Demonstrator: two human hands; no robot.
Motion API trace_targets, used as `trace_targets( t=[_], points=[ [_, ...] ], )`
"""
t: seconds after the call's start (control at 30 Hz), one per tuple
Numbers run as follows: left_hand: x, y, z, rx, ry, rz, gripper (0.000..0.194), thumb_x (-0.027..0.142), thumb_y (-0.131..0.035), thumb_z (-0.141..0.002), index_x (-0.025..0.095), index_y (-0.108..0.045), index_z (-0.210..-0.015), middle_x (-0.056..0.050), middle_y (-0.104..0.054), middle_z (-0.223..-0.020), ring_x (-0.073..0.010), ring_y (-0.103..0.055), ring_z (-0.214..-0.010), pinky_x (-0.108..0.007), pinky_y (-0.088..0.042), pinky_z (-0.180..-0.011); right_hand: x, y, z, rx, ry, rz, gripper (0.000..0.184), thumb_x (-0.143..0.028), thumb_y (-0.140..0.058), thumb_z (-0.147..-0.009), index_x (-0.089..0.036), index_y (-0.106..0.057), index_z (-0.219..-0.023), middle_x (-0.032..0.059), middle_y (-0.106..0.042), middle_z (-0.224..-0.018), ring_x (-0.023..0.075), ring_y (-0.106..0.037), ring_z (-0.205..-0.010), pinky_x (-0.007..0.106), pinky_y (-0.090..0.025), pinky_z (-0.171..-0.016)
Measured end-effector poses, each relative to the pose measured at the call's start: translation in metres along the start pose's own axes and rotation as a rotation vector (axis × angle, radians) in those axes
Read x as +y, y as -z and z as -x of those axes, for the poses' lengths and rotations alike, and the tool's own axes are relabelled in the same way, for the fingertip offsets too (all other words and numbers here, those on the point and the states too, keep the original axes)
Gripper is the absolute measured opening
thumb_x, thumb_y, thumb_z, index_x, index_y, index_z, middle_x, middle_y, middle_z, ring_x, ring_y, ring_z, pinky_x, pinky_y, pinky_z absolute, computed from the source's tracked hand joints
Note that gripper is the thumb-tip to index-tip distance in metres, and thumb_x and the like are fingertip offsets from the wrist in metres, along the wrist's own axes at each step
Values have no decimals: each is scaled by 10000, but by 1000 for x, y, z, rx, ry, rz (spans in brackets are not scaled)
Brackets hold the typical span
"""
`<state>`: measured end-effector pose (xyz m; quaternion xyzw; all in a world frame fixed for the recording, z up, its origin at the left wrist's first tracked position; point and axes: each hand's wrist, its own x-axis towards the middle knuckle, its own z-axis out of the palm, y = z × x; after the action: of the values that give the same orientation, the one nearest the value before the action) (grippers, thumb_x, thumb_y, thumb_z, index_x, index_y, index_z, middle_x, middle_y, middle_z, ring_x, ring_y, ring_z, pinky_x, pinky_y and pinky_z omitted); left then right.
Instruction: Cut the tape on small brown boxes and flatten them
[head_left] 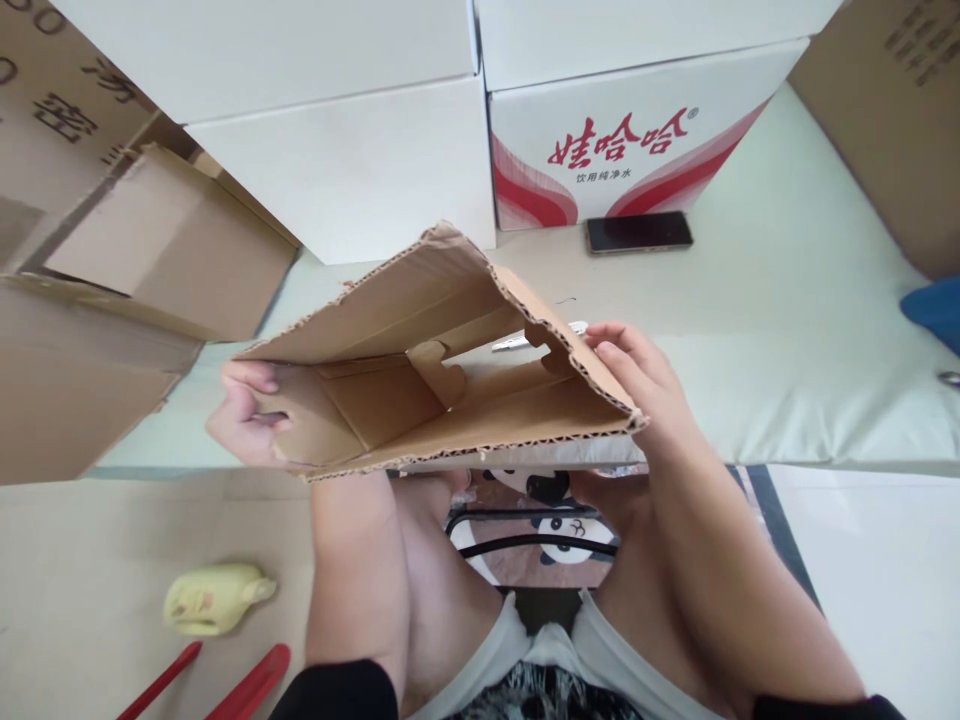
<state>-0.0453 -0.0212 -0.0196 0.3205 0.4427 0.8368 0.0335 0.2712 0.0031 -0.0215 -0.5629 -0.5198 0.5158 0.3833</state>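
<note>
I hold a partly folded brown corrugated cardboard box (420, 300) in front of me, its open inside facing me with tabbed flaps showing. My left hand (244, 415) grips the box's left end, thumb over the edge and fingers curled behind it. My right hand (637, 385) holds the right side, fingers pressed along the raw corrugated edge. The box hangs above the near edge of a pale green mat (787, 350). A small white object (517, 340) shows through the box's cut-out, lying on the mat.
White cartons (337, 150) and a carton with red print (622, 150) stand at the back. A dark phone (639, 232) lies before them. Open brown cartons (112, 300) sit left. On the floor lie a yellow toy (214, 598) and red handles (247, 685).
</note>
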Motion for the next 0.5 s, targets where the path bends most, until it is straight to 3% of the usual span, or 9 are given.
trace_targets(
  t=[0.07,0.13,0.17,0.27,0.4,0.5],
  points=[
    [-5,-7,1,-71,-248,13,580,534,-702,-652,217,-217,-633,15,-231,-713,-176,-310,-753,-344,-342,-765,-3,1,1,-48,-7,75,295,-531,-573,-911,-258,-641,-1001,49,-736,-1065,269,-651,-1027,426,-477,-934],
    [-5,-14,3,50,-386,31,533,494,-649,-739,219,-199,-661,22,-210,-700,-167,-279,-712,-342,-322,-746,-7,2,4,-112,-3,134,318,-543,-525,-945,-260,-655,-1011,43,-738,-1064,270,-637,-1030,427,-450,-930],
    [-4,-17,5,48,-402,17,496,467,-617,-779,220,-202,-664,21,-211,-704,-166,-279,-708,-342,-325,-749,-8,2,5,-139,-4,138,327,-546,-507,-960,-266,-658,-1038,37,-736,-1083,267,-630,-1034,424,-441,-926],
    [3,-20,8,-8,-396,24,472,408,-634,-791,214,-225,-660,21,-249,-699,-164,-290,-700,-336,-347,-751,-7,0,6,-172,-49,77,312,-543,-506,-968,-273,-639,-1051,19,-707,-1035,239,-609,-959,390,-439,-853],
    [5,-13,4,-80,-304,-49,556,527,-685,-730,226,-232,-611,14,-243,-676,-189,-353,-700,-370,-413,-732,5,2,1,-203,-125,-8,317,-559,-573,-933,-247,-583,-872,-10,-574,-809,186,-518,-760,325,-402,-682],
    [4,-5,-2,-94,-186,-3,639,589,-707,-625,227,-180,-639,14,-200,-704,-201,-393,-735,-406,-464,-755,11,8,-1,-354,-95,-104,374,-601,-606,-934,-235,-579,-863,-10,-569,-854,168,-502,-768,306,-383,-674]
  ],
)
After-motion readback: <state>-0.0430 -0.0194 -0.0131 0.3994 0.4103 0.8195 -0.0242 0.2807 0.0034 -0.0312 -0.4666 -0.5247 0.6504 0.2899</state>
